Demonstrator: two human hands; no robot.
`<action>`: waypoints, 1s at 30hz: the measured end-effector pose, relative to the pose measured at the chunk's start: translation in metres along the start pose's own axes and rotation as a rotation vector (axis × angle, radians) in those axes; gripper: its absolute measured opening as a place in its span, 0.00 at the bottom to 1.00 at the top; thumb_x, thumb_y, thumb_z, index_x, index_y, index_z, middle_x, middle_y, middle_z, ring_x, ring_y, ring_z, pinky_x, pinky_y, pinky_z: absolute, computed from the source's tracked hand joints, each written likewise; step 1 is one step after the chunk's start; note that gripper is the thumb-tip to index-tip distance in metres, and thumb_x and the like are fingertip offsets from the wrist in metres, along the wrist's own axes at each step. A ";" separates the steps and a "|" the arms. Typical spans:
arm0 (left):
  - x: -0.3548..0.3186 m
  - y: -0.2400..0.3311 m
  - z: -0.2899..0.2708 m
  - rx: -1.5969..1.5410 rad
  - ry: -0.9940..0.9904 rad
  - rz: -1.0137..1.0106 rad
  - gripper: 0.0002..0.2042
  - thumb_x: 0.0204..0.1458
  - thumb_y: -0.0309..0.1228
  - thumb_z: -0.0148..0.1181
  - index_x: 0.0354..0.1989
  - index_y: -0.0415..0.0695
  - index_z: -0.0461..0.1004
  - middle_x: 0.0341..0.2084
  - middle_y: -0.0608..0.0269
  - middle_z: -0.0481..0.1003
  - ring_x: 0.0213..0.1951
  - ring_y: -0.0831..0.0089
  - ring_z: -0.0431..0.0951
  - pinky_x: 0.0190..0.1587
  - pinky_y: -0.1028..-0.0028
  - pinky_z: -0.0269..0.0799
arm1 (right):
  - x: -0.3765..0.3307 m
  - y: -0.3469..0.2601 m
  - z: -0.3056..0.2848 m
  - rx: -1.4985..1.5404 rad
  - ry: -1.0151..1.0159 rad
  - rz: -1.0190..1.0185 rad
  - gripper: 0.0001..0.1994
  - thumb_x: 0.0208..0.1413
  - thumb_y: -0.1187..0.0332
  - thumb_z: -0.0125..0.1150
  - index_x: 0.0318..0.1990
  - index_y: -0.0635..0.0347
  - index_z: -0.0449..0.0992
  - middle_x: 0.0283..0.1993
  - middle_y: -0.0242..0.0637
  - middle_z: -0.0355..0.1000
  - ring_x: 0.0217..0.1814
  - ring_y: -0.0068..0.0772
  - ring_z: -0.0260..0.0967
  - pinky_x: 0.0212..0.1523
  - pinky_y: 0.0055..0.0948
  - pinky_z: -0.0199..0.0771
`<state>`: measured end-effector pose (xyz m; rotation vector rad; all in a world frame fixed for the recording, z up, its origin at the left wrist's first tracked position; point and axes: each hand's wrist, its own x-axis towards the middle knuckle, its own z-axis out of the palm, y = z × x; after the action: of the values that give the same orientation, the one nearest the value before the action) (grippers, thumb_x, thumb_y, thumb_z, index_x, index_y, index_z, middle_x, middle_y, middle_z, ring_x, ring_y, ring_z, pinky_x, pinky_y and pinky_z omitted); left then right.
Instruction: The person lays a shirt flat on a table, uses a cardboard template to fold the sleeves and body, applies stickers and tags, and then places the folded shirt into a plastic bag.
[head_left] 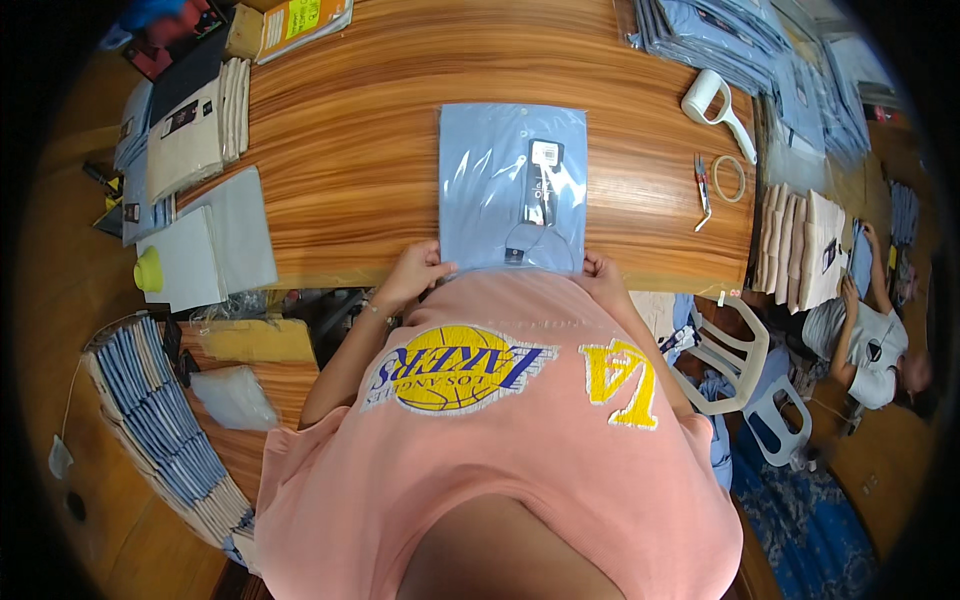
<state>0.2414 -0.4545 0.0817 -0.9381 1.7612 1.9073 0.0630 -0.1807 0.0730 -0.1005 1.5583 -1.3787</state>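
Wood-grained and glossy, the desk (350, 130) is ringed with garments and tools, with clock directions read from the folded blue shirt (485, 170) near its 6 o'clock edge. Toward 2 o'clock, a white roller (703, 97) is set down below piled blue packs (705, 38); at 3 o'clock, red-handled snips (701, 182) are placed just beside a pale ring (742, 180). Beyond them, a beige stack (790, 250) is stood at the desk's side. At 9 o'clock, beige packs (185, 140) and pale sheets (250, 230) are laid, well apart from the shirt. A long row of packed garments (170, 430) is lined up at 8 o'clock, while white plastic chairs (745, 375) and another person (865, 335) are seen toward 4.

The shirt is sealed in clear plastic and laid flat, its long axis run from 12 to 6 o'clock. Its buttons are pointed toward 12, its small dark label toward 6. Its lower corners are pinched, the grip closed at 7 o'clock by the left hand (412, 272) and at 5 by the right hand (603, 277).
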 end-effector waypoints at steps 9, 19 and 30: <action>0.043 0.121 0.023 1.019 0.574 0.967 0.46 0.36 0.38 0.68 0.64 0.44 0.47 0.55 0.50 0.61 0.55 0.54 0.61 0.56 0.59 0.55 | 0.078 -0.085 0.010 0.066 -0.039 -0.029 0.19 0.47 0.82 0.57 0.48 0.60 0.63 0.39 0.37 0.71 0.35 0.25 0.71 0.33 0.22 0.73; 0.046 0.078 0.040 0.644 0.602 0.854 0.34 0.40 0.25 0.63 0.59 0.41 0.56 0.54 0.51 0.63 0.53 0.61 0.65 0.53 0.66 0.61 | 0.009 -0.135 0.080 0.282 -0.397 -0.147 0.27 0.50 0.81 0.53 0.58 0.61 0.53 0.44 0.43 0.69 0.38 0.29 0.70 0.37 0.23 0.71; 0.121 0.089 0.063 -1.479 0.226 0.250 0.20 0.53 0.27 0.53 0.54 0.36 0.59 0.50 0.54 0.66 0.52 0.64 0.67 0.52 0.65 0.64 | 0.105 -0.076 0.046 0.279 -0.020 -0.069 0.20 0.53 0.70 0.56 0.53 0.62 0.63 0.38 0.36 0.69 0.36 0.23 0.66 0.35 0.24 0.69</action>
<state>0.0824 -0.4252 0.0617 -1.3597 0.2103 3.3269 0.0047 -0.3050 0.0764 0.0025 1.3420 -1.6312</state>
